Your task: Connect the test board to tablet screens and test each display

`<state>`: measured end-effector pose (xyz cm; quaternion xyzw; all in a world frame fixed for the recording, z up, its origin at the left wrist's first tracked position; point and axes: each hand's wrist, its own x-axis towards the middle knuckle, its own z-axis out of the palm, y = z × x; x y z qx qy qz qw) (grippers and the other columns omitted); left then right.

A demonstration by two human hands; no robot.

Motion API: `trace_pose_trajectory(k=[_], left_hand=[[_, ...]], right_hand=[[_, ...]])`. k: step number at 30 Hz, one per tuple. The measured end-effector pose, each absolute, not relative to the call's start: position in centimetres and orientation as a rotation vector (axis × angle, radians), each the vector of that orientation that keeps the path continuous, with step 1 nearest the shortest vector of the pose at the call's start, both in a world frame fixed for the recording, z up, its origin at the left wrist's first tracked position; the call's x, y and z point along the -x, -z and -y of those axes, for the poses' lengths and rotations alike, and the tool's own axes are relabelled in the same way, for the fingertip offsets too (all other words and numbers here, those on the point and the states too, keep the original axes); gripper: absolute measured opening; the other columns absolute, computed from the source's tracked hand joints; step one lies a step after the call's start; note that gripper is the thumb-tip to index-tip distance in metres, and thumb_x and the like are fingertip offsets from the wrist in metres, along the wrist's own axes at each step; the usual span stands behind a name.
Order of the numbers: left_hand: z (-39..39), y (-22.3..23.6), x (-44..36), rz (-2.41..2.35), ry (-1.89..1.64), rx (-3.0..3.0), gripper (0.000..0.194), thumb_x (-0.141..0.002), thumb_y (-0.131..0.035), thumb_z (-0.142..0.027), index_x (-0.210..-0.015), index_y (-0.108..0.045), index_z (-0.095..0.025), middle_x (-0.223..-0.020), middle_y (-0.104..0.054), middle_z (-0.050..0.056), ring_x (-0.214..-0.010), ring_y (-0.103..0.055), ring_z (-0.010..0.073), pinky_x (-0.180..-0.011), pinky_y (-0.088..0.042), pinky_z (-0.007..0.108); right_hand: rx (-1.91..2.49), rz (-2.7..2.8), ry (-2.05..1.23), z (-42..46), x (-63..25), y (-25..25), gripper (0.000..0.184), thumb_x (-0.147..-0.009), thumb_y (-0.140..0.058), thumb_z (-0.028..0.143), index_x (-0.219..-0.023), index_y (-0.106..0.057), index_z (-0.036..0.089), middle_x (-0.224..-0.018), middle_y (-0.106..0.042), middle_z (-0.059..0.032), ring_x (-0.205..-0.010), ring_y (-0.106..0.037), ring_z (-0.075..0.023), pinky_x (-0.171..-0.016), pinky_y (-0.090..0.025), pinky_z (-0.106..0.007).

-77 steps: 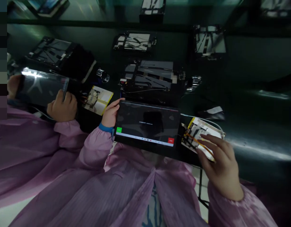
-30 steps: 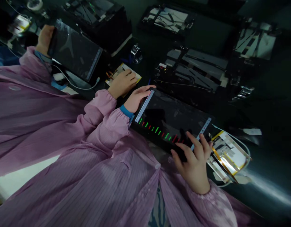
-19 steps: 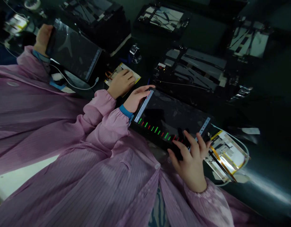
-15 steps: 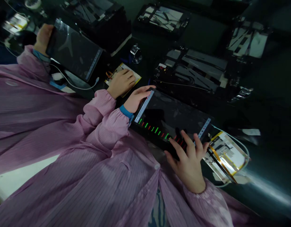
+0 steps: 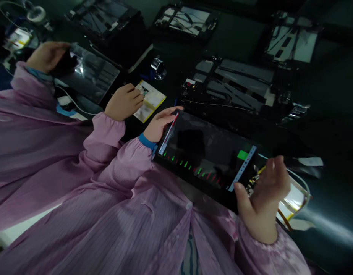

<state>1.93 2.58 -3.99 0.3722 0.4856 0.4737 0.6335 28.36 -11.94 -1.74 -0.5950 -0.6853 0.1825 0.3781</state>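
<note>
A black tablet screen (image 5: 205,141) lies tilted in front of me, showing green and red lines of text and a bright green block. My left hand (image 5: 157,126), with a blue wristband, grips its left edge, thumb on the front. At the screen's right side my right hand (image 5: 262,202) is open. Its thumb is close to the lower right edge, but whether it touches I cannot tell. Its fingers are raised, blurred, above a circuit board (image 5: 252,181) and a white battery pack (image 5: 293,196) with yellow edges, both partly hidden by that hand.
On my left, a co-worker's hands (image 5: 125,101) are at another dark tablet (image 5: 89,76) and a white battery pack (image 5: 152,101). Opened tablet housings (image 5: 239,82) lie across the bench, with a stack of them (image 5: 116,38) behind. A shiny metal roll (image 5: 158,68) stands between.
My right hand has lifted off the screen's lower part and moved right, to its edge. A green block has appeared on the screen. The co-worker's nearer hand has shifted left, uncovering more battery pack.
</note>
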Motion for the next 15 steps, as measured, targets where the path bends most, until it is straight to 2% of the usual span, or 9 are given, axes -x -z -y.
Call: trace_pose_trajectory(k=[2,5,10,12,15], left_hand=[[-2.4,3.7,-1.9,-1.020,-1.084,-0.791,0.025,-0.082,-0.058,-0.014,-0.105,-0.066,-0.015,-0.087,-0.071,0.001,-0.079,-0.066,0.0159,-0.077,-0.049,0.028],[-2.2,3.4,-1.8,-0.969,-1.136,-0.759,0.028,-0.076,-0.063,-0.023,-0.104,-0.066,-0.016,-0.084,-0.070,0.002,-0.075,-0.065,0.0166,-0.071,-0.050,0.028],[-2.0,2.9,-1.8,-0.934,-1.185,-0.789,0.039,-0.068,-0.069,-0.036,-0.101,-0.068,-0.016,-0.079,-0.070,0.005,-0.078,-0.068,0.0238,-0.068,-0.052,0.032],[-1.9,2.9,-1.6,-0.926,-1.190,-0.772,0.040,-0.065,-0.072,-0.037,-0.099,-0.069,-0.016,-0.078,-0.070,0.005,-0.073,-0.067,0.0225,-0.065,-0.052,0.031],[-1.9,3.1,-1.0,-0.907,-1.199,-0.738,0.036,-0.065,-0.072,-0.034,-0.096,-0.070,-0.016,-0.073,-0.070,0.003,-0.062,-0.065,0.0165,-0.057,-0.051,0.027]], right_hand=[[1.514,1.568,-0.597,11.4,-28.3,2.1,0.075,-0.091,-0.051,0.032,-0.151,-0.006,0.031,-0.159,-0.009,-0.0127,-0.145,-0.018,-0.0336,-0.112,-0.025,-0.062],[1.461,1.429,-0.661,10.6,-28.1,2.8,0.070,-0.091,-0.048,0.032,-0.149,-0.009,0.030,-0.156,-0.020,-0.0144,-0.143,-0.025,-0.0324,-0.110,-0.028,-0.062],[1.359,1.404,-0.685,10.1,-28.4,3.3,0.067,-0.090,-0.047,0.030,-0.150,-0.018,0.026,-0.156,-0.022,-0.0126,-0.145,-0.020,-0.0307,-0.113,-0.024,-0.060],[1.346,1.406,-0.666,10.2,-28.5,3.3,0.069,-0.088,-0.050,0.029,-0.150,-0.020,0.027,-0.157,-0.022,-0.0106,-0.146,-0.018,-0.0311,-0.113,-0.024,-0.062],[1.242,1.329,-0.663,10.2,-28.3,3.1,0.072,-0.083,-0.056,0.026,-0.148,-0.027,0.030,-0.154,-0.030,-0.0062,-0.144,-0.022,-0.0316,-0.112,-0.024,-0.064]])
